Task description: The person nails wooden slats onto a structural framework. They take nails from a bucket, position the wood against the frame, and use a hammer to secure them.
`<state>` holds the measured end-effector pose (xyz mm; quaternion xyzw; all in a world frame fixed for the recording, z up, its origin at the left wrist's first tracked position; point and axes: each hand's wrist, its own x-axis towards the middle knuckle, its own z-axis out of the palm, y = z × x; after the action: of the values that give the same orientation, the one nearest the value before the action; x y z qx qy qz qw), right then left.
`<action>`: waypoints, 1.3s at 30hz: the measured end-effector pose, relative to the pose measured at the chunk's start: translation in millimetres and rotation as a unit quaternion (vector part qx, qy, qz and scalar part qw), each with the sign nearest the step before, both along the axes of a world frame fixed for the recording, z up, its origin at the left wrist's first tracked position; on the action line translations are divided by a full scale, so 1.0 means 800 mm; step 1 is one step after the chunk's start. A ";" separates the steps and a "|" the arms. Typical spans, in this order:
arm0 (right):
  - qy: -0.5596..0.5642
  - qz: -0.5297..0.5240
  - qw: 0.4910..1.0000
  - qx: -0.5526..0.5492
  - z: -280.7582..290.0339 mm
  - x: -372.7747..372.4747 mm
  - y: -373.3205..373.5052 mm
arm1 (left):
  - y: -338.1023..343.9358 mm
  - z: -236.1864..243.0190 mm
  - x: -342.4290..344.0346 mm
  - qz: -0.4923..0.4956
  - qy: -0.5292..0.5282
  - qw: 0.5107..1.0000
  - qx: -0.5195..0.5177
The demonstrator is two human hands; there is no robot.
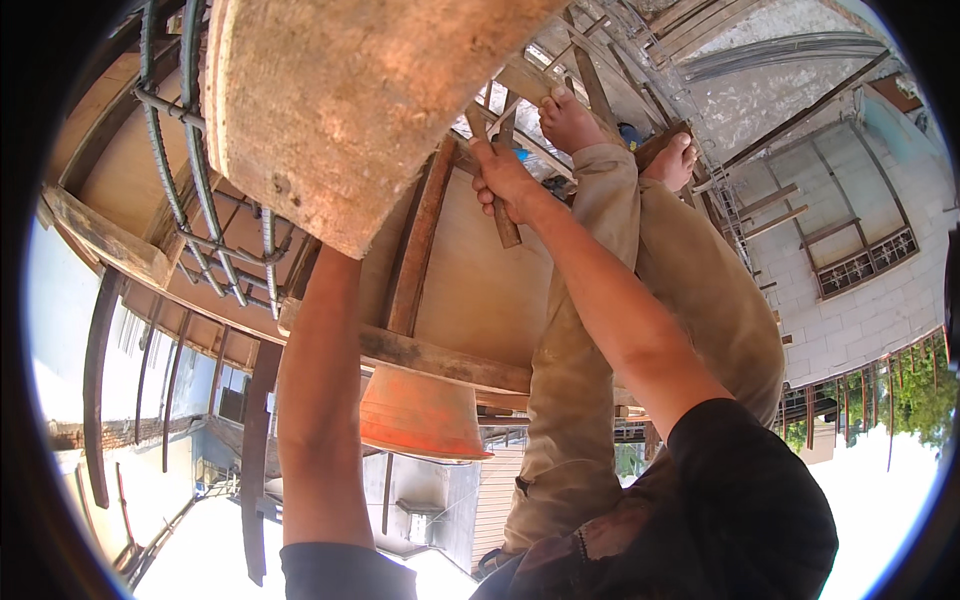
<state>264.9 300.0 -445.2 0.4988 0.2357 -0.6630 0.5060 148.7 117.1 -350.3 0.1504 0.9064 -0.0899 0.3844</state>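
Observation:
A broad, rough wooden board (350, 100) fills the upper middle. My left forearm reaches up to its lower edge, and the board hides my left hand completely. Right of the board, my right hand (500, 178) is closed round a wooden handle (508, 225) that slants upward; I cannot make out whether a tool head is on it. My bare feet (572, 125) rest among the timbers above that hand, and my legs in tan trousers run down the right side.
A rebar cage (195, 230) lies left, beside timber-and-plywood formwork (480, 300). An orange bucket (420, 420) shows below a beam (450, 360). Props, bent steel bars (780, 55), a block wall (840, 330) and trees surround the work, with open drops between timbers.

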 end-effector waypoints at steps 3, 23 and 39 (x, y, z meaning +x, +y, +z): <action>0.080 0.134 0.983 -0.099 -0.001 -0.005 0.005 | -0.026 -0.007 0.010 -0.059 0.032 0.997 -0.022; 0.449 0.422 0.779 0.118 -0.048 -0.059 0.015 | -0.047 -0.059 0.050 0.160 0.047 0.983 0.073; 0.264 0.400 0.876 0.060 0.158 -0.026 0.132 | 0.138 0.176 0.012 0.413 -0.049 0.871 0.259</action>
<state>244.1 406.0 -318.7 0.1977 0.5792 -0.4959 0.6161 158.4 227.2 -209.2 -0.1395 0.8567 0.3230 0.3772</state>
